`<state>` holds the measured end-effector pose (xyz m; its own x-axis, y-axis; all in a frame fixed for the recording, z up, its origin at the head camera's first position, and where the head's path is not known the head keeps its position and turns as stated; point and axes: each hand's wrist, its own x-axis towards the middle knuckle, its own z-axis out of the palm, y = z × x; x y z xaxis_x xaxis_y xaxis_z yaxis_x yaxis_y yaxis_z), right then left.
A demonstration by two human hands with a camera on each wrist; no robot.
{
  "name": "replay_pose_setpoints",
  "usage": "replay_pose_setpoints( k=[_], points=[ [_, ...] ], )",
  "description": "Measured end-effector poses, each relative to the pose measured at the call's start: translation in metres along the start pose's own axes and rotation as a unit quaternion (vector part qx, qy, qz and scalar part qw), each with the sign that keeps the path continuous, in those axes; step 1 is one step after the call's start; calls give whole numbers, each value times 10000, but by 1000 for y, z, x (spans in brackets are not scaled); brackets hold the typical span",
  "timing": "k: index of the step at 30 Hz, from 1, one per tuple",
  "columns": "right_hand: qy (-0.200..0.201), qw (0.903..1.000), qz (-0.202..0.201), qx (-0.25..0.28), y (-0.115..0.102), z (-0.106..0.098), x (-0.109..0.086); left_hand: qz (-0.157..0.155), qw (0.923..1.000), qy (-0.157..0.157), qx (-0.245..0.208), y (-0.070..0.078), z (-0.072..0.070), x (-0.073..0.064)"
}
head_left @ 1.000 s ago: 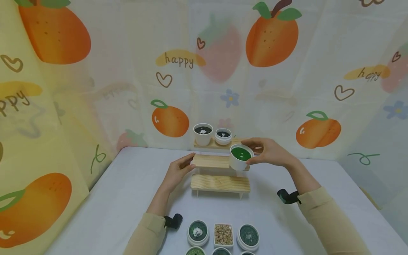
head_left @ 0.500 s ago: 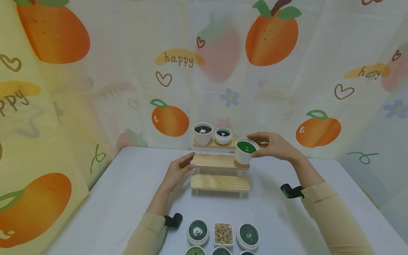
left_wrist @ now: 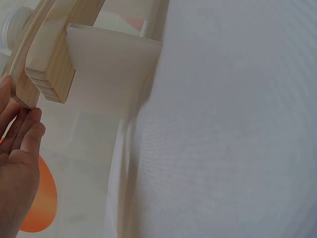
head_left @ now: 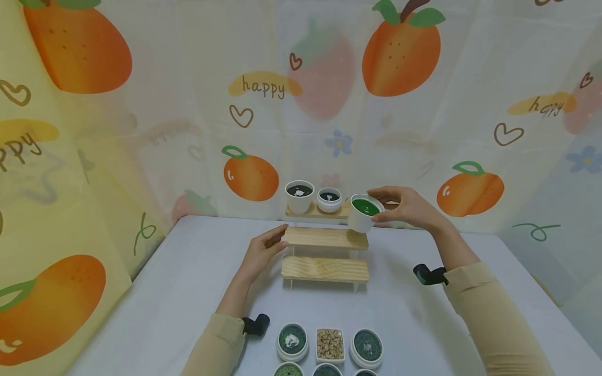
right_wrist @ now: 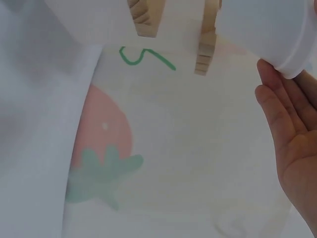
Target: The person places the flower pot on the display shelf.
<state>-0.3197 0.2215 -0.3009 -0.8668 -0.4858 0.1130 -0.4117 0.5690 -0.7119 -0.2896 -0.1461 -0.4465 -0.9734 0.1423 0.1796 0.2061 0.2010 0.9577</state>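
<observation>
A green-filled white cup point(head_left: 366, 215) is pinched near its rim between the thumb and fingers of the right hand point(head_left: 408, 210), and is seen slightly tilted at the right end of a tiered wooden stand; whether its base touches a plank cannot be told. The left end of the middle plank point(head_left: 320, 237) is touched by the left hand point(head_left: 260, 256), its fingers extended and its thumb held apart from them. On the upper plank point(head_left: 345, 212), a tall white cup point(head_left: 299, 202) and a smaller white pot point(head_left: 330, 202), both dark-filled, are set side by side. The lower plank point(head_left: 324, 269) is raised on pale legs. In the foreground, a square dish of brown bits point(head_left: 330, 344) is flanked on the white counter point(head_left: 178, 282) by two round pots point(head_left: 292, 342), with more containers cut off by the lower edge.
</observation>
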Motion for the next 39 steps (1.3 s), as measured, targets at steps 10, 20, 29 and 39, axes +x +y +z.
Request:
replay_pose_setpoints(
  k=[10,20,29,39],
  points=[
    [216,9996,190,-42,1,-3,7,-23,10000,22,30,1,0,-1],
    [353,9981,400,-318,-2,0,18,-54,10000,31,44,0,1,-2],
    [492,9967,463,-451,-4,4,26,-54,10000,2,26,0,2,-1],
    [642,9957,471,-466,-7,7,31,-34,10000,34,-36,0,2,0]
  ],
)
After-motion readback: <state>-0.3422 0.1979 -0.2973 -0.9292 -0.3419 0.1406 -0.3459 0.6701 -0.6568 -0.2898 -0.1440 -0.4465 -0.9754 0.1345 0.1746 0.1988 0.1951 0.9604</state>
